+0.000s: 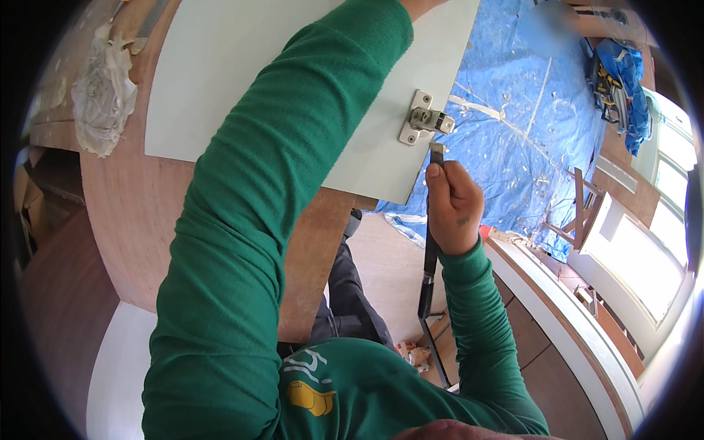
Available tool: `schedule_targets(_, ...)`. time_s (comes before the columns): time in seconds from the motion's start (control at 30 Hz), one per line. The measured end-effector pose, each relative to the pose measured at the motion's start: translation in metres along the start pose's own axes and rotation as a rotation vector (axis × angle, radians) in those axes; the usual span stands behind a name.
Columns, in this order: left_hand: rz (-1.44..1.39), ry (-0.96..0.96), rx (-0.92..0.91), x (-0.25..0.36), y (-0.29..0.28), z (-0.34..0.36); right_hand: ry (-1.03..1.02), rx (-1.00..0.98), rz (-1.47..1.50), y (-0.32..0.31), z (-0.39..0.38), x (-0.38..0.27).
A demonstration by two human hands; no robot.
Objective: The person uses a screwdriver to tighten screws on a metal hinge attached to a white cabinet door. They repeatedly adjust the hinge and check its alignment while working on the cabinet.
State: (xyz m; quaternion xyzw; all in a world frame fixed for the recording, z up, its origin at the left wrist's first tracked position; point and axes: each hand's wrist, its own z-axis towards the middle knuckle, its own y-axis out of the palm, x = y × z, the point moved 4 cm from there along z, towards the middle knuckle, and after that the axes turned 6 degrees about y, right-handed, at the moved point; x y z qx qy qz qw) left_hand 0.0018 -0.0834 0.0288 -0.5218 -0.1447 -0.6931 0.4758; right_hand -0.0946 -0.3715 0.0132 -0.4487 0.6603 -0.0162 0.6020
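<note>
A pale, flat cabinet door panel lies in front of me across a brown wooden surface. Near its right edge is a metal cabinet hinge, its plate flat on the panel and its arm reaching toward the edge. My right hand is closed around a long, slim tool with a black handle, held upright in view just below the hinge. The tool's small greyish end pokes out above my thumb; its kind is unclear. My left arm stretches across the panel, and only the wrist of my left hand shows at the top edge, fingers out of sight.
Blue sheeting with pale scraps covers the floor beyond the panel. A crumpled whitish plastic bag lies at far left. A blue tool bag with tools stands at upper right. A white-edged counter curves along my right side.
</note>
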Motion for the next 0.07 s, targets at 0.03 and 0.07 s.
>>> schedule_targets(0.03, 0.013, 0.004, 0.003, 0.0001, 0.0001, 0.0, 0.012, -0.009, 0.013, -0.0003, 0.0018, 0.0007)
schedule_targets(0.07, 0.012, 0.003, 0.003, 0.0006, 0.0012, -0.0005, 0.013, -0.008, 0.011, -0.0015, 0.0014, 0.001)
